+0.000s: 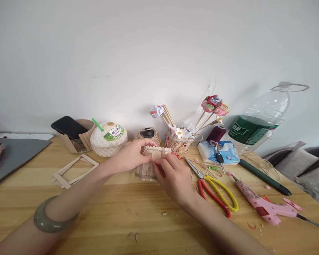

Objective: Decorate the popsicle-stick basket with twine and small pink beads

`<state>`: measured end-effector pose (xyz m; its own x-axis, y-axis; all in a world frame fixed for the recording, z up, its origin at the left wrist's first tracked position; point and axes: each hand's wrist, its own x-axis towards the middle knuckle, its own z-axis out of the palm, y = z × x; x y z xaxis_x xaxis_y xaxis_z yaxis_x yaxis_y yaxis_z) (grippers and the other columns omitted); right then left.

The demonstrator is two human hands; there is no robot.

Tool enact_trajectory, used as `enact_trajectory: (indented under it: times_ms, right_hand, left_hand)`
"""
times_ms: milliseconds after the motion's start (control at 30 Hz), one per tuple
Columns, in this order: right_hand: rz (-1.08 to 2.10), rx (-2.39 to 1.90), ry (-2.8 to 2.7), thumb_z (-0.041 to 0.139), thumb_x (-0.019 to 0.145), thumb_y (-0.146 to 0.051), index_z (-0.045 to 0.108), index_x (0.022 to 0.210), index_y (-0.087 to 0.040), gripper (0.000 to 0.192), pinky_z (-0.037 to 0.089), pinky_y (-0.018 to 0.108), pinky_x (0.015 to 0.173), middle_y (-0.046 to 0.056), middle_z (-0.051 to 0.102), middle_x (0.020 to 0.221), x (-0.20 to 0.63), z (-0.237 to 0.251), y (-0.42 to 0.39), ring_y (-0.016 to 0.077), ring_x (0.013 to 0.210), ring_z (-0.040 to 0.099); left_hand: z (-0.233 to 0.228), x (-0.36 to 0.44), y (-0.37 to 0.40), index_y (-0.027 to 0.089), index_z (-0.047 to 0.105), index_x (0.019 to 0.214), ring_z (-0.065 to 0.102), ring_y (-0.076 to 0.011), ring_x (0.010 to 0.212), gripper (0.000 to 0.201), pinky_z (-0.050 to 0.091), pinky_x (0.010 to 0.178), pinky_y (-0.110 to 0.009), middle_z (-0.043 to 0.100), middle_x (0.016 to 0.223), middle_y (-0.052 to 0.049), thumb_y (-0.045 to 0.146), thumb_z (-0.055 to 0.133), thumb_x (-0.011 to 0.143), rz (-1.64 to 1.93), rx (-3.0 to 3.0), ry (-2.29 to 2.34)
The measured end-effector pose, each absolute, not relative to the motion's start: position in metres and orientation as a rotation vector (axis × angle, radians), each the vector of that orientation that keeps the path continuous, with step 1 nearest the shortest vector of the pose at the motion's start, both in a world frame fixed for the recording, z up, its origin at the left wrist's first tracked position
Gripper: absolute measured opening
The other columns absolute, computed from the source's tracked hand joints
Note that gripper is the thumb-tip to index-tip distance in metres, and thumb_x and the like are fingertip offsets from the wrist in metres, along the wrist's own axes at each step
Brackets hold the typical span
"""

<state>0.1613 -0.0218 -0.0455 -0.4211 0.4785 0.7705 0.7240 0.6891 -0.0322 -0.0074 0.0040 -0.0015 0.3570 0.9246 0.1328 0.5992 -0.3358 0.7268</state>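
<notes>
A small box of upright popsicle sticks (146, 170), trimmed with twine near its top and bottom, stands on the wooden table between my hands. My left hand (134, 154) is closed around its upper left side, the thumb on the front face. Against the front right of the box, my right hand (175, 177) has its fingers pinched together; whatever may be between the fingertips is hidden. A twine ball (155, 137) sits just behind the box. Scissors (212, 189) with red and yellow handles lie to the right of my right hand.
A pink glue gun (266, 205) with a cord lies at right. Behind stand a flower holder (179, 143), a wrapped coconut (108, 141) and a leaning plastic bottle (257, 117). At left are a stick frame (65, 184) and a phone (69, 126) in a stick holder. Scraps dot the table.
</notes>
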Motion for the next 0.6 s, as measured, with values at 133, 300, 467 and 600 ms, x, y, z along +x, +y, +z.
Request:
enact_trajectory:
  times_ms: [133, 300, 467, 600]
  right_hand:
    - [-0.424, -0.899, -2.117, 0.049, 0.086, -0.018, 0.064, 0.080, -0.016, 0.016, 0.039, 0.025, 0.056, 0.004, 0.063, 0.072, 0.163, -0.047, -0.024, 0.0145, 0.064, 0.053]
    - [-0.391, -0.867, -2.124, 0.049, 0.087, -0.017, 0.064, 0.083, -0.017, 0.016, 0.041, 0.025, 0.058, 0.003, 0.064, 0.074, 0.169, -0.045, -0.026, 0.0148, 0.066, 0.056]
    - [-0.286, -0.917, -2.007, 0.051, 0.086, -0.016, 0.063, 0.089, -0.017, 0.012, 0.047, 0.023, 0.064, 0.005, 0.064, 0.081, 0.185, -0.033, -0.021, 0.0139, 0.074, 0.060]
    - [-0.237, -0.962, -1.936, 0.053, 0.085, -0.016, 0.063, 0.086, -0.018, 0.010, 0.047, 0.024, 0.060, 0.004, 0.063, 0.080, 0.200, -0.023, -0.023, 0.0135, 0.071, 0.060]
  left_hand:
    - [-0.002, -0.007, 0.003, 0.021, 0.059, 0.105, 0.059, -0.0246, 0.102, 0.035, 0.044, 0.089, -0.034, 0.065, 0.111, -0.004, 0.024, 0.057, 0.071, 0.745, 2.043, 1.320]
    - [-0.001, -0.008, 0.002, 0.020, 0.058, 0.107, 0.060, -0.0256, 0.098, 0.035, 0.045, 0.087, -0.036, 0.065, 0.109, -0.005, 0.027, 0.056, 0.072, 0.719, 2.022, 1.320]
    - [-0.002, -0.009, 0.005, 0.019, 0.056, 0.110, 0.060, -0.0259, 0.100, 0.041, 0.044, 0.087, -0.035, 0.064, 0.112, -0.006, 0.022, 0.059, 0.068, 0.704, 2.006, 1.331]
    - [-0.003, -0.010, 0.006, 0.021, 0.057, 0.107, 0.060, -0.0250, 0.099, 0.040, 0.045, 0.087, -0.034, 0.064, 0.112, -0.005, 0.022, 0.059, 0.068, 0.698, 2.027, 1.331]
